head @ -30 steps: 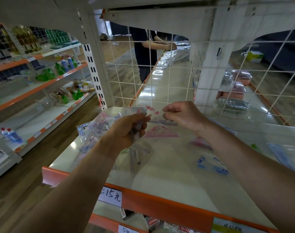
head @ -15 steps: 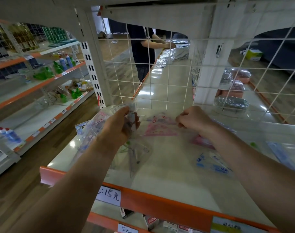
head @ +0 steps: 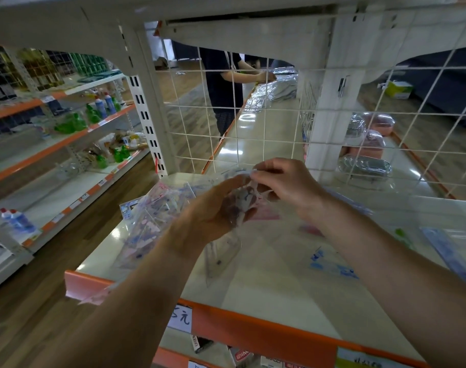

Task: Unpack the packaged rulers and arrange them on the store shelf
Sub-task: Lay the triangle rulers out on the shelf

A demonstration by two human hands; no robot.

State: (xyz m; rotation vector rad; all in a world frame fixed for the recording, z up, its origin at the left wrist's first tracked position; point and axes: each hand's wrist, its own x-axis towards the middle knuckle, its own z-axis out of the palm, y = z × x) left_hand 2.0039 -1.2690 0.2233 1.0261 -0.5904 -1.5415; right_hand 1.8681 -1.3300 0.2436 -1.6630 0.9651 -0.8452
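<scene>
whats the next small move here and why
Probably draw the right hand back to peel open the clear packet it pinches, since the left hand grips the bundle of packets above the shelf, bracing it for the pull.

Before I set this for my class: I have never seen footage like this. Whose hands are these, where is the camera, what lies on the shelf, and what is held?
There is no machine here. A person works with two bare hands, and one wide-angle camera worn on their head looks forward and down, so both arms reach in from the bottom edge. The left hand grips a bundle of clear ruler packets. The right hand pinches the clear wrapper at the bundle's top, apparently to open it. Below them is a pale store shelf with an orange front edge and a handwritten price tag. A pink set square and a blue-printed packet lie on it. Behind is a white wire grid, and another person stands beyond it.
</scene>
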